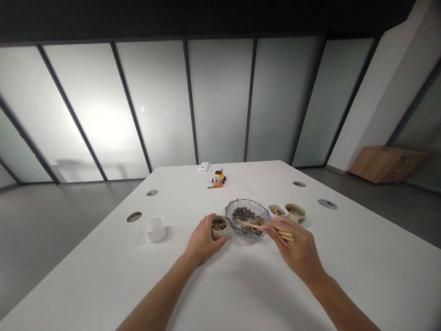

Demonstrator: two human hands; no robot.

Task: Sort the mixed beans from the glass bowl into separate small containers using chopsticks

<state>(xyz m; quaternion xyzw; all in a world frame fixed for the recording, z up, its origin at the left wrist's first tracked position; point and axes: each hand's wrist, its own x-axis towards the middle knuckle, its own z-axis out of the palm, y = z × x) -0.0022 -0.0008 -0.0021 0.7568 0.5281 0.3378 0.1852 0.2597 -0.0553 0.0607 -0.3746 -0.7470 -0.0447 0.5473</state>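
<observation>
Fingers of my left hand (203, 239) wrap round a small beige cup (219, 233) that holds brownish bits and stands on the table. Just right of it is a scalloped clear glass bowl (230, 204), with dark seeds (243, 213) toward the back and paler brown pieces (257, 222) nearer the right and front. My right hand (292, 241) grips wooden chopsticks (253, 225), whose tips reach over the bowl's contents at the left. Whether the tips pinch anything is too small to tell. Beyond the right hand sit a white dish (278, 216) of tan pieces and another beige cup (299, 219).
A white plastic container (154, 235) stands on the left of the white table (113, 271). Farther back are a yellow toy vehicle (219, 176), an orange carrot-shaped item (217, 186) and a white box-like device (204, 167). Round cable holes (134, 217) dot both sides.
</observation>
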